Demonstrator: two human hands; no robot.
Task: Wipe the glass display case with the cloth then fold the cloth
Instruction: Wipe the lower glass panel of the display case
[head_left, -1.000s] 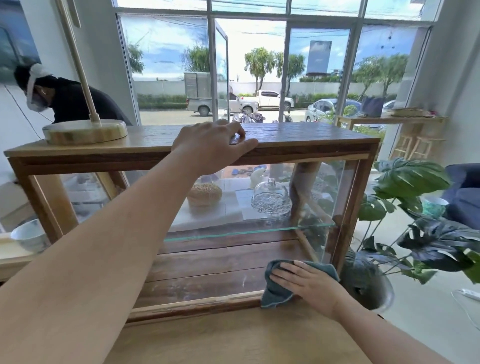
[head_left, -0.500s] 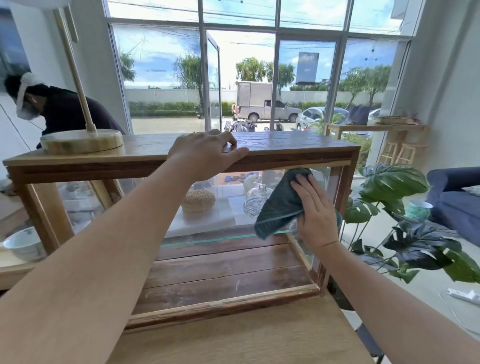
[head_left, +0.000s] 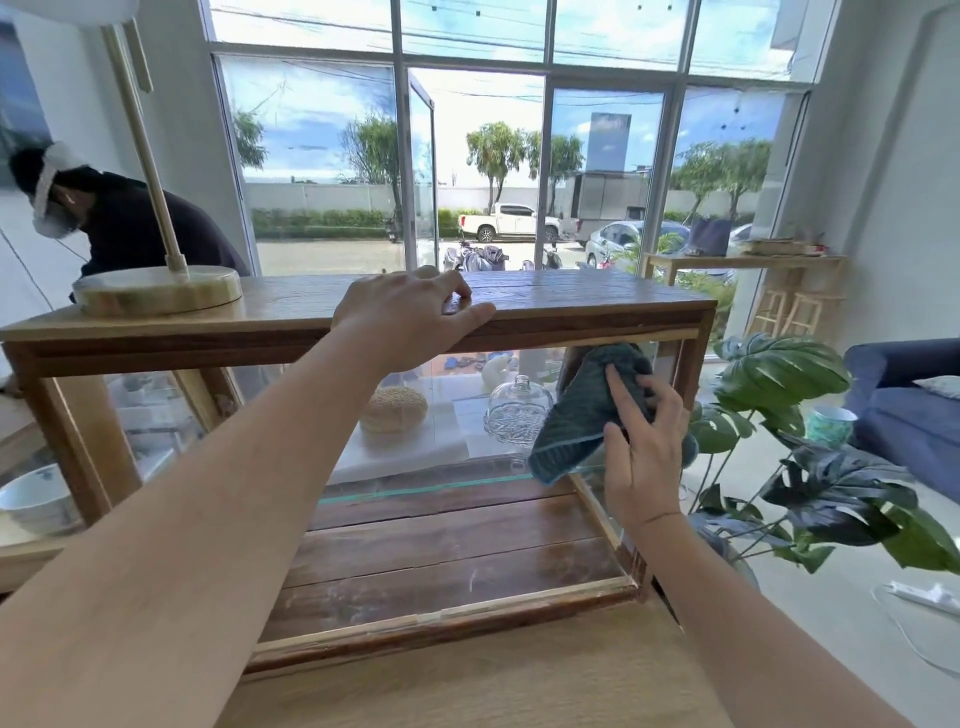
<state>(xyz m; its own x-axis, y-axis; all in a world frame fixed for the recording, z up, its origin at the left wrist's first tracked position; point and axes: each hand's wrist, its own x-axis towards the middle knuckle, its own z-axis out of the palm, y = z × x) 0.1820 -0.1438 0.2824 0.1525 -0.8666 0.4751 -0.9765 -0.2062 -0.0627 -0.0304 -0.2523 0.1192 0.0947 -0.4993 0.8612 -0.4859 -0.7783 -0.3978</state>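
Atop case (head_left: 571, 306), left hand (head_left: 405, 312) rests flat; right hand (head_left: 644, 447) grips cloth (head_left: 582, 410) against glass (head_left: 467, 519).

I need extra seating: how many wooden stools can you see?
2. Both stand side by side under the narrow wooden side table at the far right: one stool on the left, the other on the right. More may be hidden behind the display case.

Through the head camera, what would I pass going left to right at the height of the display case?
White bowl → lamp base → left hand → glass dome → cloth → leafy plant → blue sofa.
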